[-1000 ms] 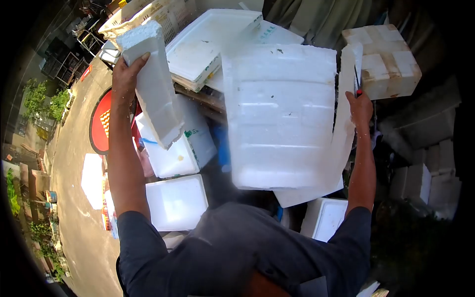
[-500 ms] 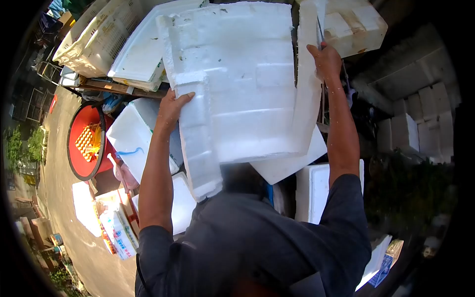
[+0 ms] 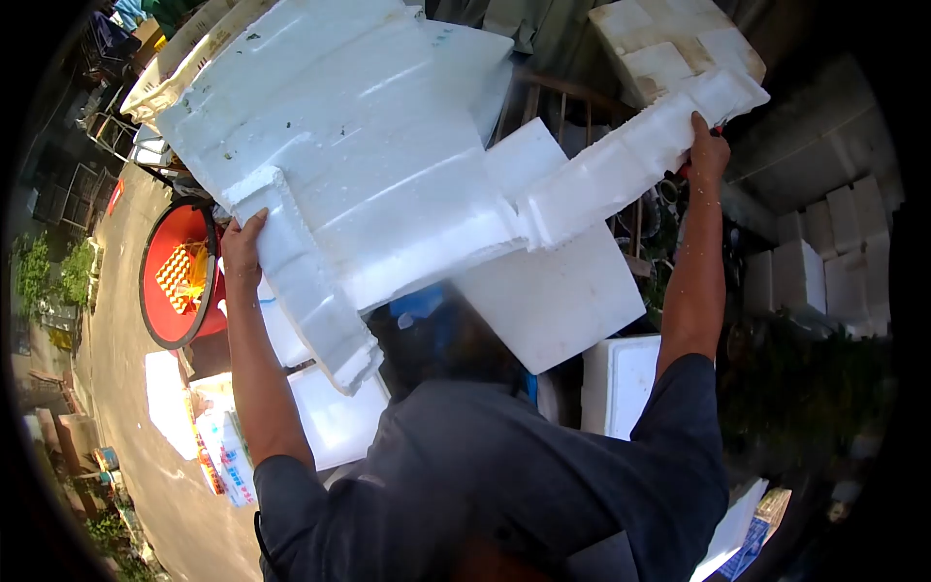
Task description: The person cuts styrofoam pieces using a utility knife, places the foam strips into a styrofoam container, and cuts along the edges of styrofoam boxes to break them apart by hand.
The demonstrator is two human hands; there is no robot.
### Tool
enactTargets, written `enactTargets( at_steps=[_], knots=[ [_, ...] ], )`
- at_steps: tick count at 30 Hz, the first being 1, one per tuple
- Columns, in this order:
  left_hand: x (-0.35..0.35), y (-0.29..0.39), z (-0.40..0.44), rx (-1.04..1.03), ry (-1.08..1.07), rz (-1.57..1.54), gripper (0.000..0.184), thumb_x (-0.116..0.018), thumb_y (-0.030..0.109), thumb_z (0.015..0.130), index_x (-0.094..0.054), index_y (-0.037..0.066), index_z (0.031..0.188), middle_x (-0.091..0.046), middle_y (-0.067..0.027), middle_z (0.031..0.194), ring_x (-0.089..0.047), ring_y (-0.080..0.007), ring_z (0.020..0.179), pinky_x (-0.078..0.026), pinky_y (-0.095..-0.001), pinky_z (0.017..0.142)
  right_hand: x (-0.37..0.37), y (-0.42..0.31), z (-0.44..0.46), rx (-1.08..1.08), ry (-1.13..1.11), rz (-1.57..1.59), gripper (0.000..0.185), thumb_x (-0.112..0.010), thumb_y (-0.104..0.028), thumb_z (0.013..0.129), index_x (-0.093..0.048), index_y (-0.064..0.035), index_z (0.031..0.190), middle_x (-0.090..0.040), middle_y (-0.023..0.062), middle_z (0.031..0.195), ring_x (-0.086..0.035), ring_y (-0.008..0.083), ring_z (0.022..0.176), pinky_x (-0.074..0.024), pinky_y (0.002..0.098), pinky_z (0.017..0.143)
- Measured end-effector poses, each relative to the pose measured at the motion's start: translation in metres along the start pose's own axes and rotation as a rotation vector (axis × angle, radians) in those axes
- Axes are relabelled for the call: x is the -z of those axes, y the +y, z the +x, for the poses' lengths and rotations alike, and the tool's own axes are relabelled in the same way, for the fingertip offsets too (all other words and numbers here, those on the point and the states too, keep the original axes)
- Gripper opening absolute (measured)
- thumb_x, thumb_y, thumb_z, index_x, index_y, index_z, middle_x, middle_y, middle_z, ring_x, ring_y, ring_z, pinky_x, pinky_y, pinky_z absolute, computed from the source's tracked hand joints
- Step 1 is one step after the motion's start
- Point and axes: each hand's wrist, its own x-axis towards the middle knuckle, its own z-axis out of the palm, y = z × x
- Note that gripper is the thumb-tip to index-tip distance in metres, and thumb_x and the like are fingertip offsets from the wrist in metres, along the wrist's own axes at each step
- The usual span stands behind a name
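A large white styrofoam panel (image 3: 378, 165) with a moulded, ridged surface hangs tilted in front of me. My left hand (image 3: 242, 252) is closed on the panel's narrow left side piece (image 3: 291, 262), thumb on top. My right hand (image 3: 709, 153) grips the outer part of a long foam strip (image 3: 630, 175), which slants away from the panel. The strip's inner end meets the panel's lower right corner; whether they are still joined there I cannot tell. A red bit of a knife handle (image 3: 717, 130) shows at my right hand; the blade is hidden.
A flat white foam sheet (image 3: 553, 291) lies below the strip. A red tub (image 3: 179, 228) stands at left near white crates (image 3: 184, 63). A taped foam box (image 3: 679, 48) sits at the back right, and more foam boxes (image 3: 800, 267) are stacked at far right.
The right-hand strip has swung outward from the panel's right side, opening a wide gap. The panel has tilted and shifted left. My left hand moved left and down, my right hand right and down.
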Motion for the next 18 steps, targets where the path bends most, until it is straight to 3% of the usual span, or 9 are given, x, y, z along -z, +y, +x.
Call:
enactTargets(
  at_steps=[2, 5, 7, 10, 14, 16, 18],
  knots=[
    [0.049, -0.007, 0.001, -0.062, 0.100, -0.133, 0.036, -0.073, 0.014, 0.086, -0.060, -0.002, 0.116, -0.069, -0.0105, 0.104, -0.068, -0.0199, 0.087, -0.056, -0.0321, 0.080, 0.009, 0.007, -0.002, -0.171, 0.033, 0.204, 0.066, -0.078, -0.042, 0.082, -0.063, 0.0170, 0.108, -0.070, 0.0197, 0.103, -0.069, 0.0265, 0.085, -0.0551, 0.0391, 0.072],
    [0.111, 0.002, -0.020, -0.071, 0.287, -0.200, 0.042, -0.074, 0.020, 0.086, -0.058, 0.000, 0.120, -0.067, -0.0124, 0.109, -0.068, -0.0250, 0.092, -0.057, -0.0378, 0.083, 0.016, 0.008, -0.023, -0.178, -0.103, 0.320, 0.069, -0.074, -0.045, 0.086, -0.060, 0.0167, 0.114, -0.068, 0.0187, 0.108, -0.068, 0.0260, 0.089, -0.0546, 0.0386, 0.075],
    [0.121, 0.018, -0.047, -0.078, 0.359, -0.260, 0.048, -0.072, 0.020, 0.088, -0.053, 0.002, 0.127, -0.065, -0.0132, 0.115, -0.066, -0.0279, 0.099, -0.056, -0.0419, 0.088, 0.007, -0.002, -0.044, -0.265, -0.147, 0.520, 0.069, -0.070, -0.047, 0.089, -0.058, 0.0162, 0.116, -0.067, 0.0187, 0.110, -0.067, 0.0262, 0.090, -0.0534, 0.0380, 0.078],
    [0.075, 0.076, -0.105, -0.020, 0.455, -0.356, 0.057, -0.069, 0.016, 0.089, -0.046, 0.002, 0.139, -0.061, -0.0147, 0.125, -0.062, -0.0298, 0.110, -0.053, -0.0435, 0.095, -0.037, 0.016, -0.057, -0.273, -0.348, 0.482, 0.067, -0.068, -0.047, 0.091, -0.056, 0.0107, 0.124, -0.066, 0.0141, 0.113, -0.066, 0.0245, 0.093, -0.0543, 0.0372, 0.078],
    [0.091, 0.069, -0.110, -0.002, 0.542, -0.354, 0.063, -0.066, 0.021, 0.091, -0.039, 0.007, 0.146, -0.054, -0.0163, 0.136, -0.057, -0.0340, 0.119, -0.050, -0.0487, 0.098, -0.127, -0.012, -0.115, -0.354, -0.427, 0.479, 0.069, -0.061, -0.051, 0.094, -0.054, 0.0090, 0.128, -0.063, 0.0133, 0.118, -0.063, 0.0241, 0.101, -0.0524, 0.0405, 0.084],
    [0.112, 0.048, -0.101, -0.086, 0.638, -0.237, 0.063, -0.065, 0.022, 0.092, -0.037, 0.009, 0.147, -0.052, -0.0165, 0.138, -0.056, -0.0344, 0.120, -0.050, -0.0496, 0.098, -0.171, -0.029, -0.131, -0.315, -0.446, 0.422, 0.071, -0.058, -0.053, 0.095, -0.055, 0.0109, 0.127, -0.063, 0.0165, 0.119, -0.063, 0.0269, 0.101, -0.0510, 0.0407, 0.086],
    [0.132, 0.032, -0.098, -0.112, 0.592, -0.278, 0.058, -0.062, 0.023, 0.094, -0.041, 0.001, 0.143, -0.055, -0.0182, 0.133, -0.058, -0.0338, 0.118, -0.050, -0.0487, 0.099, -0.205, -0.066, -0.144, -0.191, -0.392, 0.366, 0.074, -0.055, -0.054, 0.096, -0.059, 0.0167, 0.118, -0.065, 0.0243, 0.111, -0.063, 0.0314, 0.095, -0.0486, 0.0400, 0.086]
  ],
)
